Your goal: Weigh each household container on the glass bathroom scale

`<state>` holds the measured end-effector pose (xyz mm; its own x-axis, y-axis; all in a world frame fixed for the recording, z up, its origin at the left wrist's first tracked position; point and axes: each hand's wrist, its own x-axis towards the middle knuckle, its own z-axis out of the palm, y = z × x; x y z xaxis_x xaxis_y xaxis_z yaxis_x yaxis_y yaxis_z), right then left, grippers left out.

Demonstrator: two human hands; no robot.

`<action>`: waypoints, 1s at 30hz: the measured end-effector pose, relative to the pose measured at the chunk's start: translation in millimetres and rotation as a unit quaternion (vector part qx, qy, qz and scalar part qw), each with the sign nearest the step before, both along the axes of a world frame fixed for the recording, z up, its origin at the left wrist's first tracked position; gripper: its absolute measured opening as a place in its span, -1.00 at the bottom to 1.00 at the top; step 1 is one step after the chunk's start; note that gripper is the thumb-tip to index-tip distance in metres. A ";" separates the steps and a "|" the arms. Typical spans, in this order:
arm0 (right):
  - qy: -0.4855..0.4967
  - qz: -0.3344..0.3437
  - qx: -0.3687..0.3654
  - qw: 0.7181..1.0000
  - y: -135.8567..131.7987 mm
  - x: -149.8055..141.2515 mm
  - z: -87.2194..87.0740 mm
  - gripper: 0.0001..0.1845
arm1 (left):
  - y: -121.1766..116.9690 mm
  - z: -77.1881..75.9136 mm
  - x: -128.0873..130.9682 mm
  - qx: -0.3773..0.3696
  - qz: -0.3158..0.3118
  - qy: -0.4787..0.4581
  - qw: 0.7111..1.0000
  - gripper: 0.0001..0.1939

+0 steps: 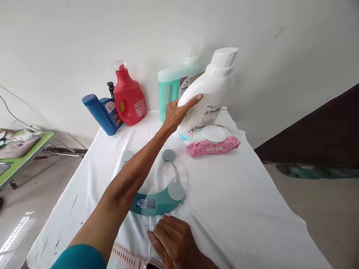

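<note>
My left hand (pixel 179 110) grips a white detergent bottle (pixel 214 87) at its left side, thumb across the front and the other fingers hidden. The bottle leans to the right, its cap up. Under my outstretched left arm lies a round glass bathroom scale (pixel 157 207), its display lit. Just below the scale's near edge, my right hand (pixel 175 237) rests on the white cloth with its fingers curled together, holding nothing that I can see. A pink and white pack of wipes (pixel 211 142) lies right in front of the bottle.
A green liquid bottle (pixel 168 91) stands behind the white one. At the back left are a red detergent bottle (pixel 130 99), a tilted blue bottle (pixel 102 114) and a small dark bottle (pixel 111 89). A pink-strapped watch (pixel 126 256) lies at the front. The wall bounds the back.
</note>
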<state>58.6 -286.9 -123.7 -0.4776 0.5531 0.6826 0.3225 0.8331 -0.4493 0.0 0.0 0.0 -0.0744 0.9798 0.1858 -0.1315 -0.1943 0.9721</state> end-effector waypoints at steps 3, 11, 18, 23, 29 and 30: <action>0.009 -0.004 0.014 1.000 -1.0 -1.4 -0.3 -0.60 | -6.8 2.9 7.8 -0.007 0.057 -0.016 0.998 -0.44; -0.022 -0.021 0.019 0.999 -1.9 1.3 2.6 -0.61 | -19.0 19.6 -31.5 0.076 0.145 -0.014 0.986 -0.47; -0.025 -0.028 0.024 0.999 -1.6 0.8 3.9 -0.56 | -102.3 39.5 -105.7 0.110 0.221 0.000 0.969 -0.38; -0.021 -0.025 0.028 0.999 -1.0 0.8 2.7 -0.55 | -173.6 33.3 -142.2 0.077 0.267 -0.005 0.961 -0.38; -0.013 -0.009 0.043 0.999 -0.5 -0.8 3.0 -0.57 | -220.0 18.0 -149.2 0.046 0.268 -0.013 0.962 -0.41; -0.012 -0.011 0.049 0.999 -0.6 -1.2 3.1 -0.57 | -223.2 15.7 -148.5 0.044 0.265 -0.007 0.963 -0.41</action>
<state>57.4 -287.5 -120.6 -0.4830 0.4958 0.7217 0.3519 0.8647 -0.3585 -148.5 -223.2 15.7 -0.5635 0.7836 0.2616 -0.0031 -0.3187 0.9479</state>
